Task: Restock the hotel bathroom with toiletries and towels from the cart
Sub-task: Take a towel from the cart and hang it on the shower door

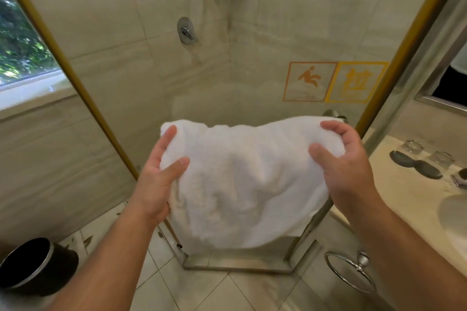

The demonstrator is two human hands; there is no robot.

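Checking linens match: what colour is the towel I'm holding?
A plain fluffy white towel; head view.

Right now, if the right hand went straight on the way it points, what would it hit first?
The right hand grips the towel, so that goes along. Past it, the glass shower door comes first, probably near its metal handle; depth is hard to judge.

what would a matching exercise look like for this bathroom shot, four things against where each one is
Things
1. white towel
2. black bin
3. glasses
4. slip warning sticker

Places
a. on the counter at the right
b. on the shower's glass door
c. gripped by the left hand and the right hand
d. on the floor at the lower left

Pairs: 1-c, 2-d, 3-a, 4-b
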